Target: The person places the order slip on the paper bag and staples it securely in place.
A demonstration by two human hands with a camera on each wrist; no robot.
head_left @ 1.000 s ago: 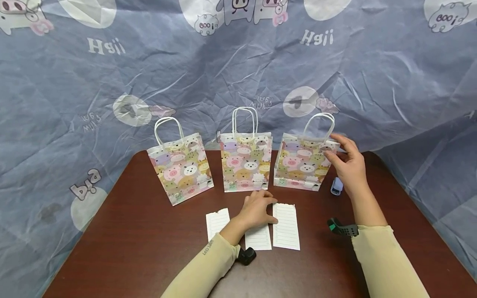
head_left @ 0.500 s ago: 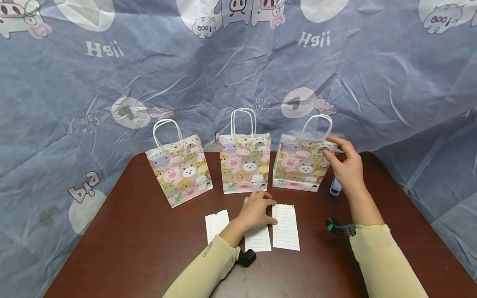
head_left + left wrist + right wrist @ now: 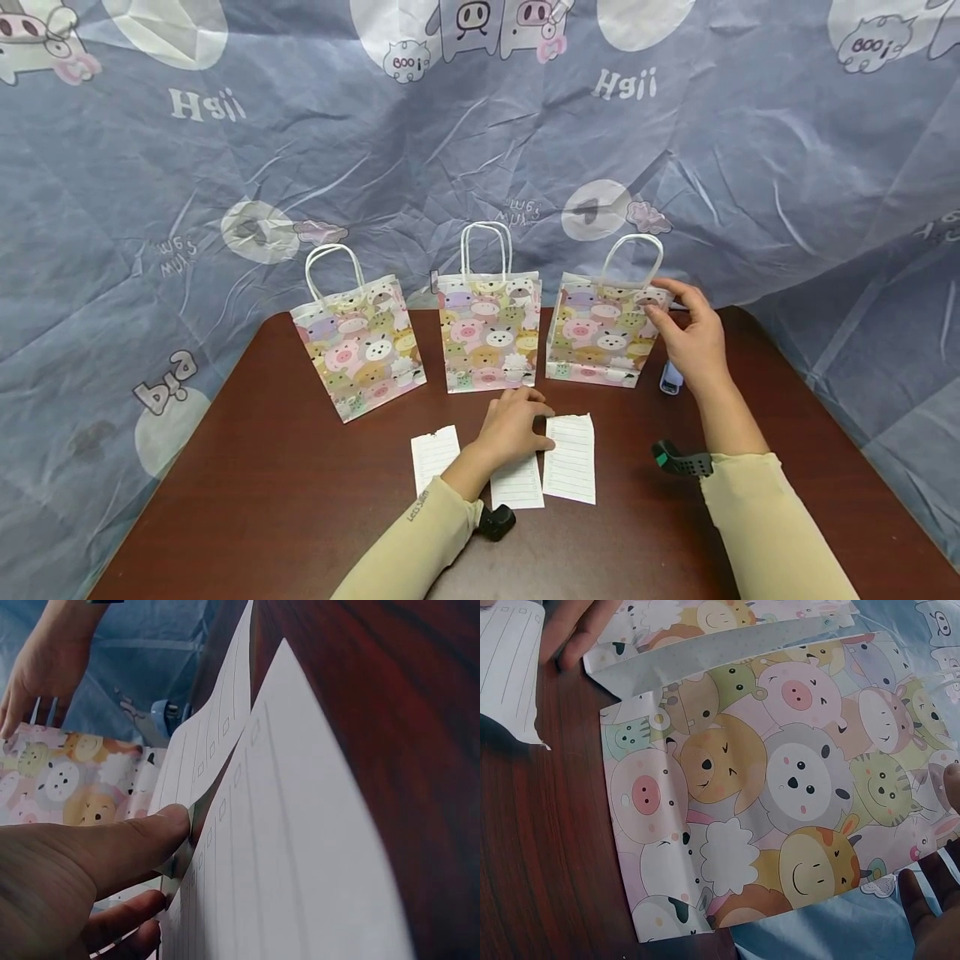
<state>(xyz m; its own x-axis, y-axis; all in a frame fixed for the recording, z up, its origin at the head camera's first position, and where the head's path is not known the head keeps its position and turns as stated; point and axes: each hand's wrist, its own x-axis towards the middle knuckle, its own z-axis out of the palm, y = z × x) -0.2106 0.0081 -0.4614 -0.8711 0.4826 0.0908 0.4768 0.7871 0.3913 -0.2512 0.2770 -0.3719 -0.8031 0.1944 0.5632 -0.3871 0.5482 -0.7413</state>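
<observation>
Rightmost gift bag (image 3: 600,333): pastel cartoon-animal print, white handles up, top tipped slightly R; far side of bench (image 3: 300,492), R hand (image 3: 697,333) pinching its top R corner. Torn lined sheet (image 3: 572,467): white, w/ checkboxes & ragged top, bowed a bit; nearer than bag, upper L edge held by L hand (image 3: 512,425), just beside middle sheet (image 3: 519,490).

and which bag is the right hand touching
The rightmost bag: the right hand touches its upper right edge, well apart from the middle bag and left bag.
</observation>
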